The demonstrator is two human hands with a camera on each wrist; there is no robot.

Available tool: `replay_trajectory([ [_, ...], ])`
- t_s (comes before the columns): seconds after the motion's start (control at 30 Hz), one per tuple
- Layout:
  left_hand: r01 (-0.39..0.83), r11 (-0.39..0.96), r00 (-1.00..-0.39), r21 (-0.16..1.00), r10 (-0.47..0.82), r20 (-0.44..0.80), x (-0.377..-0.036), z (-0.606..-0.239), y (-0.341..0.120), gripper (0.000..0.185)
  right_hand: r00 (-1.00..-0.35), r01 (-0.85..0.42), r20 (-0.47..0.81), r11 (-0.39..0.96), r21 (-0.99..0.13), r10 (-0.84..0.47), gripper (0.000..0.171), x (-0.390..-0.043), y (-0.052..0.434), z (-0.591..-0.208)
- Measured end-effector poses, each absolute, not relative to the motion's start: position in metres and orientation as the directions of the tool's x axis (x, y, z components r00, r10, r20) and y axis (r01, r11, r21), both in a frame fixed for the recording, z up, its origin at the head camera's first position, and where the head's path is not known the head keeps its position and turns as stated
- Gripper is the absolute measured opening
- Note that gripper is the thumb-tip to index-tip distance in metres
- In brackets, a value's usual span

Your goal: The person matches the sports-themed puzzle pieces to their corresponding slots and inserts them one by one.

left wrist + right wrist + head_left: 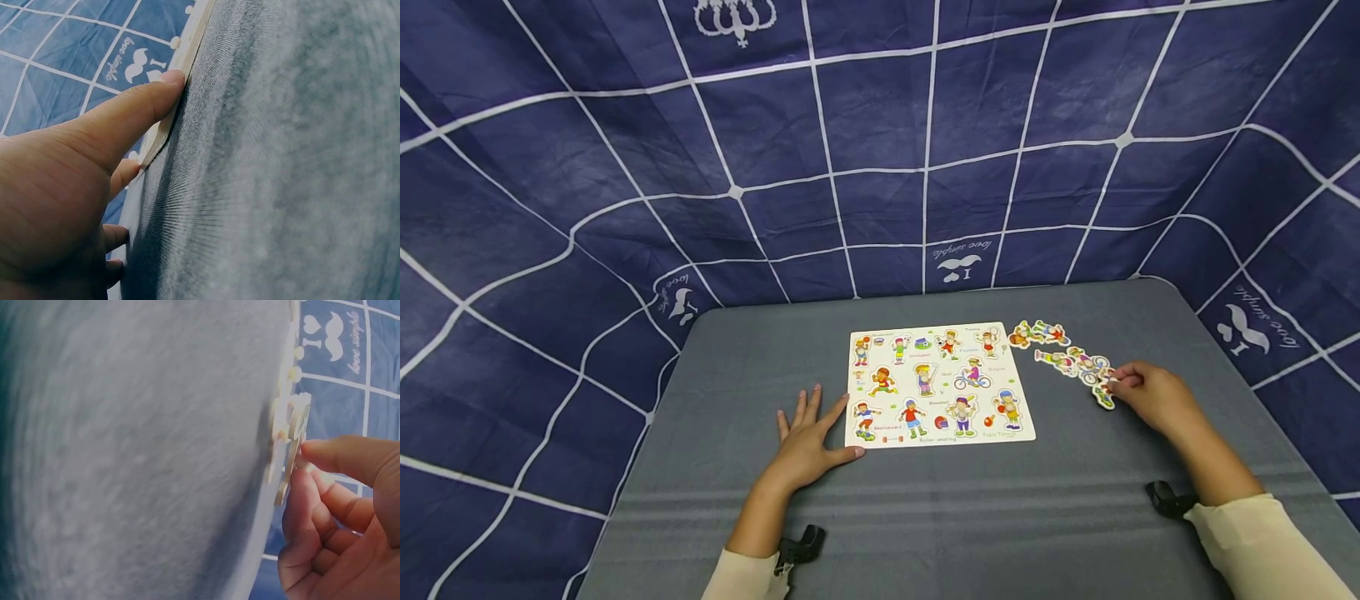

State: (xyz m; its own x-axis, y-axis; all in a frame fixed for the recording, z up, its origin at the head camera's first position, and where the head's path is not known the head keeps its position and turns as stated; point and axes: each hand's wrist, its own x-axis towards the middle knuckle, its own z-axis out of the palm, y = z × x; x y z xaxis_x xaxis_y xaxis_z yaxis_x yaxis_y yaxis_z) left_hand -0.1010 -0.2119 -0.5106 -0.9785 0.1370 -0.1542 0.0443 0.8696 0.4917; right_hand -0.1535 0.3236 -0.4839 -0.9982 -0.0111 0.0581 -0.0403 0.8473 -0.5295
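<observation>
Left hand [808, 442] lay flat on the desk [970, 517], fingers released, thumb bracing the puzzle board [936, 383]. Right hand [1150, 396] pinched a loose puzzle piece [1103, 390] right of the board. Best lifted cleanly by its edges.

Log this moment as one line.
left hand: flat, thumb against puzzle board | right hand: pinching puzzle piece from loose pieces | table

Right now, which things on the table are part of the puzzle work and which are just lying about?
In use: puzzle board, steadied by the left hand; loose puzzle pieces; the piece pinched by the right hand.

Lying about: two black clips on the near table edge; blue checked cloth behind.
</observation>
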Motion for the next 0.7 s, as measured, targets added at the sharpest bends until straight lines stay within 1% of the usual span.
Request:
replay_trajectory([
  [0.27,0.043,0.872,-0.978,0.488,0.136,-0.158,-0.101,-0.511,-0.212,0.094,-0.995,-0.068,0.095,0.813,-0.578,-0.015,0.021,-0.149,0.313,-0.476],
  [0.7,0.043,0.874,-0.979,0.485,0.132,-0.152,-0.1,-0.512,-0.212,0.095,-0.983,-0.126,0.18,0.794,-0.595,-0.022,0.018,-0.143,0.291,-0.465],
])
